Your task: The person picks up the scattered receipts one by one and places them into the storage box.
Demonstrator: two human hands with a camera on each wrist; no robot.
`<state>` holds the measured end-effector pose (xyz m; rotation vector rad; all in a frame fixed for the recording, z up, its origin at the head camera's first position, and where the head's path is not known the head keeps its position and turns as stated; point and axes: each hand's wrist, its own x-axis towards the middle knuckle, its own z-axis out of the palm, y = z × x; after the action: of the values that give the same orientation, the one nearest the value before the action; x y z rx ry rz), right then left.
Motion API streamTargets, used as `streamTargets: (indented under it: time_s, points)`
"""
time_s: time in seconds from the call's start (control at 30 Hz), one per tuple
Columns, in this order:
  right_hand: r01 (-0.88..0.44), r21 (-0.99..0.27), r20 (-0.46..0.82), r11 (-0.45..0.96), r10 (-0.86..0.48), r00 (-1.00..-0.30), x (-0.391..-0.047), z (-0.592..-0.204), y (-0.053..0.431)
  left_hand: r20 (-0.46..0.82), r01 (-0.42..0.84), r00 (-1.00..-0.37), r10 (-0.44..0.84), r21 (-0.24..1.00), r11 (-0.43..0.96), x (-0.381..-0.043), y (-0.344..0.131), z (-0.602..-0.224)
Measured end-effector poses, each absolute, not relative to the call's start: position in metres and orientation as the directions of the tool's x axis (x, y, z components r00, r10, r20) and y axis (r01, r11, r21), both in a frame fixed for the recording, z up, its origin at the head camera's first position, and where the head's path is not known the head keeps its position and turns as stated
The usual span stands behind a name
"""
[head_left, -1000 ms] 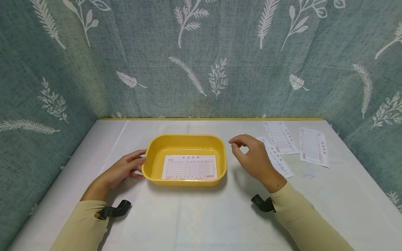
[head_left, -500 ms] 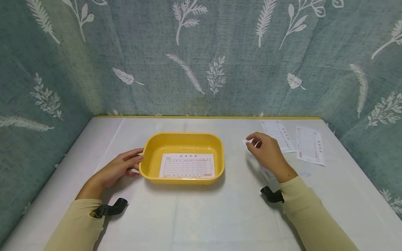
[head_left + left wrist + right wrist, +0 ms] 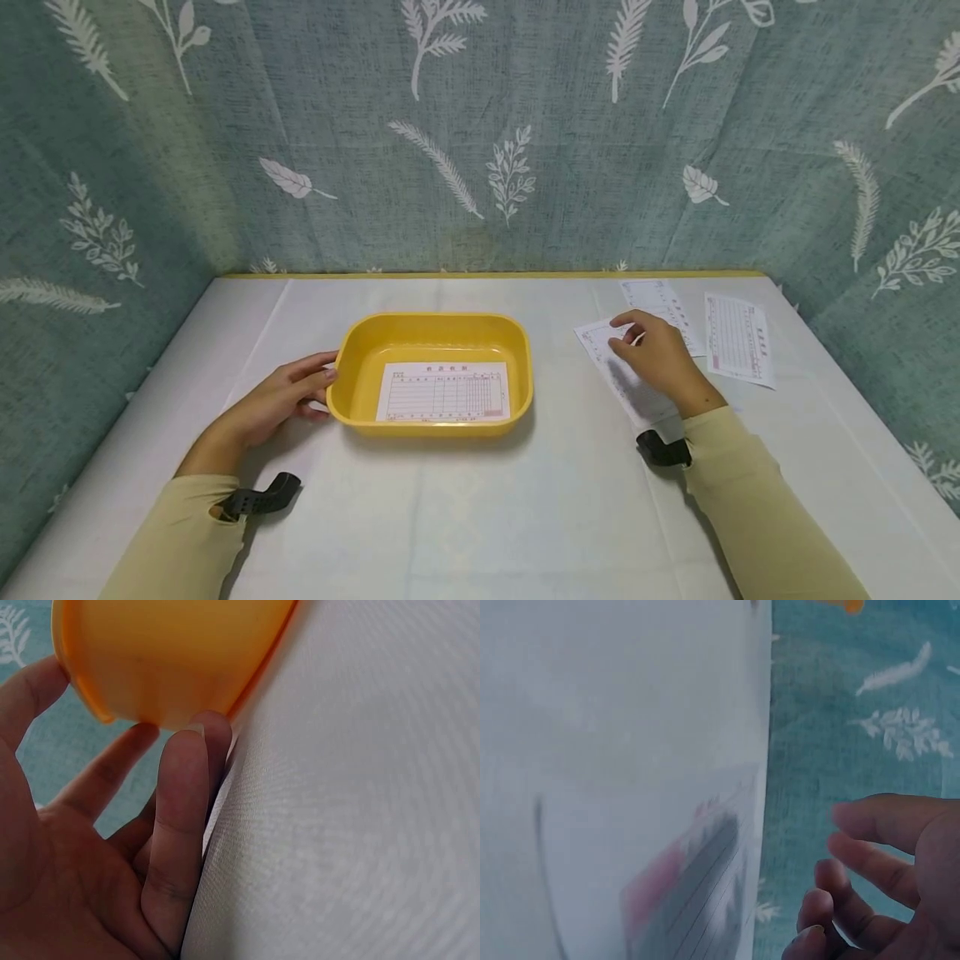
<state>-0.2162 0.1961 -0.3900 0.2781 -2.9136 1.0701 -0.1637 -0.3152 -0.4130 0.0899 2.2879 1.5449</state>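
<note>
A yellow plastic basin stands on the white tabletop with a printed receipt slip lying in it. My left hand touches the basin's left outer side; in the left wrist view its fingertips meet the yellow wall. My right hand is over another receipt slip, thumb and index finger a little apart. The right wrist view has the fingers loosely bent with nothing between them, beside the printed slip. Part of that slip is hidden under the hand.
Two more receipt slips, a partly covered one and a tilted one, lie at the back right. A patterned green curtain closes off the back and sides. A black wrist mount juts from the left sleeve.
My right hand has moved right from beside the basin to over the nearest slip, whose corner shows further left than at first. My left hand keeps its place at the basin. The view has shifted slightly.
</note>
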Motion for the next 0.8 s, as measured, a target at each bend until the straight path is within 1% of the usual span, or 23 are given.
streamTargets:
  time_s: [0.07,0.17,0.27,0.37,0.53,0.8]
  points:
    - [-0.157,-0.641,0.061,0.751,-0.154,-0.986,-0.217,-0.392,0.2,-0.268,-0.152,-0.924,0.271,0.911,0.382,-0.163,-0.315,-0.414]
    - [-0.107,-0.646,-0.009,0.756,-0.148,-0.989,-0.219,-0.391,0.206,-0.27,-0.152,-0.924,0.271,0.91,0.387,-0.163,-0.315,-0.413]
    - [-0.064,-0.636,-0.075,0.769,-0.145,-0.987,-0.221,-0.39,0.211,-0.269,-0.15,-0.926,0.265,0.906,0.395,-0.164,-0.314,-0.412]
    - [-0.034,-0.622,-0.116,0.782,-0.135,-0.984,-0.222,-0.391,0.217,-0.27,-0.148,-0.926,0.265,0.903,0.403,-0.164,-0.314,-0.411]
    - [0.001,-0.597,-0.164,0.802,-0.121,-0.979,-0.224,-0.395,0.224,-0.274,-0.15,-0.924,0.266,0.9,0.409,-0.164,-0.314,-0.412]
    - [0.014,-0.595,-0.197,0.803,-0.129,-0.972,-0.225,-0.399,0.231,-0.258,-0.134,-0.928,0.267,0.904,0.407,-0.165,-0.314,-0.414]
